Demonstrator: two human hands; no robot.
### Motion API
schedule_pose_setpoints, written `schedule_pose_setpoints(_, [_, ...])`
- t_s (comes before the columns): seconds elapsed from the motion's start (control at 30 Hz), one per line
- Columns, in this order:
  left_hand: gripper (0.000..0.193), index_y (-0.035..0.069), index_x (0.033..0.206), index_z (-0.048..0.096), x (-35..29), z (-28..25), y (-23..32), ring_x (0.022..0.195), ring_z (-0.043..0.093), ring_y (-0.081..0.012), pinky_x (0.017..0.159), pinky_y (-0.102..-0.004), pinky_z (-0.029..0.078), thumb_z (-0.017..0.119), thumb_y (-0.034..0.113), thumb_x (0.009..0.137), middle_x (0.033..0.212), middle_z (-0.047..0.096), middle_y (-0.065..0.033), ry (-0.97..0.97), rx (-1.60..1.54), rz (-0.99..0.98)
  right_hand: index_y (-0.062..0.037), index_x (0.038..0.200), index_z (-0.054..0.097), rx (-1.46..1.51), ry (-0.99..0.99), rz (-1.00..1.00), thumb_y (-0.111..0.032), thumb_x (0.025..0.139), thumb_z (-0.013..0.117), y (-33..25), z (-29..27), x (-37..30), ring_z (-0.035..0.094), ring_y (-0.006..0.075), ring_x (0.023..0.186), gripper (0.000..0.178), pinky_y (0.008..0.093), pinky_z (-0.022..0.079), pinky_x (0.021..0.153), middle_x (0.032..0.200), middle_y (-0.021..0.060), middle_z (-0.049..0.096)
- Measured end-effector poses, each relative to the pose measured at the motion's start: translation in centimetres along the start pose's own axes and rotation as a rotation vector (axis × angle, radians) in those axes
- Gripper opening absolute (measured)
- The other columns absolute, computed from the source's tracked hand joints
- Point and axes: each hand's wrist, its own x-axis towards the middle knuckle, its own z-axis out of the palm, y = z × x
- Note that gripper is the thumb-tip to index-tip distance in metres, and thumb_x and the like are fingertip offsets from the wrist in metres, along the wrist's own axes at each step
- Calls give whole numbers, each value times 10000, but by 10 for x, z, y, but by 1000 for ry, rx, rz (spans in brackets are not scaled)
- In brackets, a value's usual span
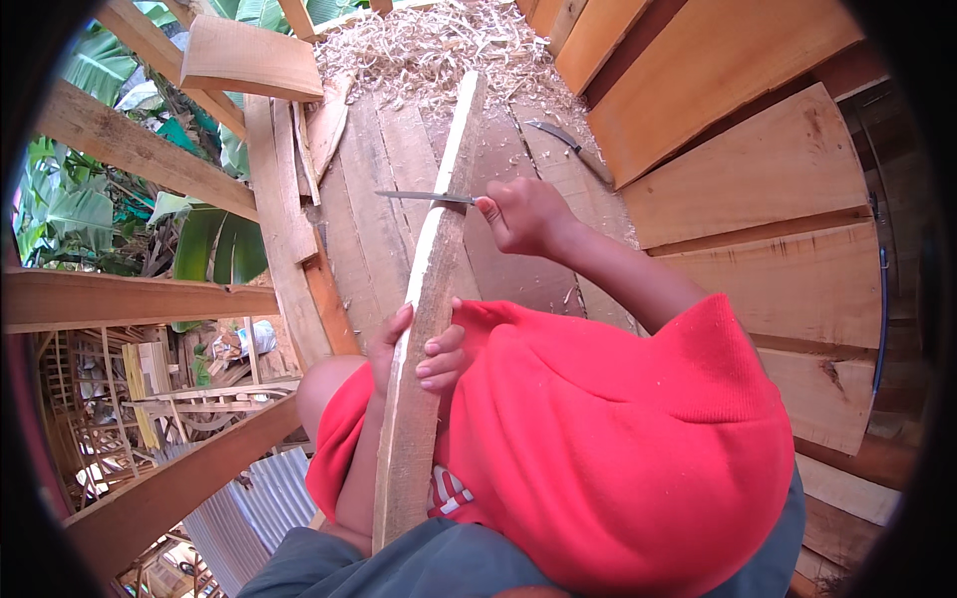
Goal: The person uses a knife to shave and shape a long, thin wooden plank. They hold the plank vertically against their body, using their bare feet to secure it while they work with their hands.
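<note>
A long squared wooden bar point(427, 289) slants from my lap up and away over the floor, one long face pale and freshly cut. My left hand point(424, 354) is wrapped round its lower half, fingers curled over the right side. In my right hand point(523, 214) is a knife point(424, 196), its handle mostly hidden in the closed fist. The blade lies crosswise over the bar's pale edge, above my left hand, its tip pointing left. Beyond my right hand, a second knife point(558, 135) with a curved blade rests on the floorboards.
Curly wood shavings point(449, 45) pile up at the far end of the plank floor point(379, 179). Wooden wall boards point(758, 179) rise on the right. Open rails point(140, 299) edge the left side, with a wood block point(249, 60) at the far left and corrugated sheets point(249, 508) below.
</note>
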Motion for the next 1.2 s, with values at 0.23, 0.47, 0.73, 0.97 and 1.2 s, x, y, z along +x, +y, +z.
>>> schedule_pose_setpoints(0.23, [581,-23,1395,412,0,4,-5,573,452,-137,483,-280,415,520,389,1000,789,453,-66,46,22,-9,-60,731,525,-27,44,-123,-345,990,534,18,-14,4,608,435,558,385,536,468,521,586,204,577])
schedule_pose_setpoints(0.47, [624,-45,1425,376,3,-5,-10,560,471,-121,481,-275,447,522,392,1004,807,448,-66,63,96,-20,-30,778,625,-110,3,133,-318,989,530,9,-12,-10,681,405,640,369,522,538,605,659,213,650])
schedule_pose_setpoints(0.73, [595,-27,1413,420,9,-5,-11,557,472,-126,462,-268,424,522,387,999,788,457,-64,93,125,-41,-43,729,586,-37,-182,49,-352,1004,512,-10,-16,-25,650,452,639,420,549,513,598,657,245,631])
schedule_pose_setpoints(0.97, [584,-28,1393,429,20,-6,-10,560,453,-116,471,-264,416,515,398,1002,778,449,-57,70,10,-7,-27,818,642,63,-73,196,-334,993,519,31,8,-21,667,454,667,374,537,536,636,659,235,642])
schedule_pose_setpoints(1.2, [610,-25,1400,397,18,0,-15,559,466,-121,472,-271,422,541,404,991,779,448,-58,37,-109,-22,-29,797,600,30,75,351,-319,996,502,105,20,-18,664,464,702,365,558,530,681,683,260,638])
